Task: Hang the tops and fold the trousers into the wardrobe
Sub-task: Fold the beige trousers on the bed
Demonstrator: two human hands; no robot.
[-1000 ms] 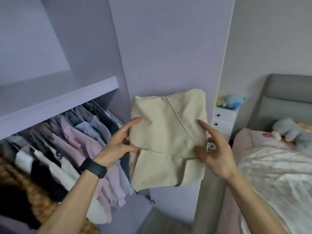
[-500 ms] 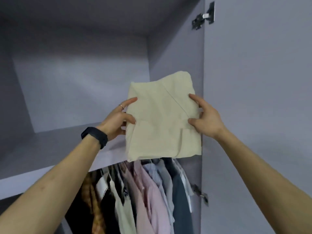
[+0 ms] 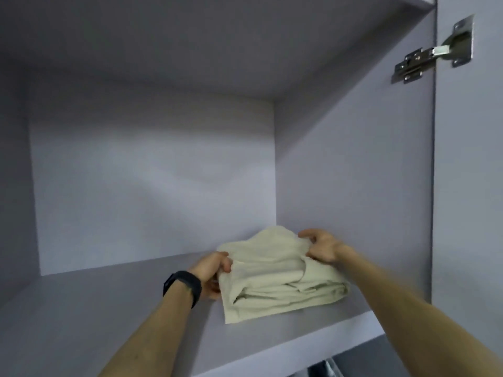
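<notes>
Folded cream trousers (image 3: 283, 278) rest on the wardrobe's upper shelf (image 3: 109, 308), toward its right end, near the side wall (image 3: 353, 186) but apart from it. My left hand (image 3: 211, 273) grips the bundle's left edge, fingers curled on the cloth. My right hand (image 3: 319, 246) clasps the raised fold at the back right. The bundle lies between my hands, its long axis running left to right along the shelf front. The left hand sits nearer the front, the right deeper in. The bundle's near left corner lies close to the front edge, so I judge a push straight back comes next, then letting go.
</notes>
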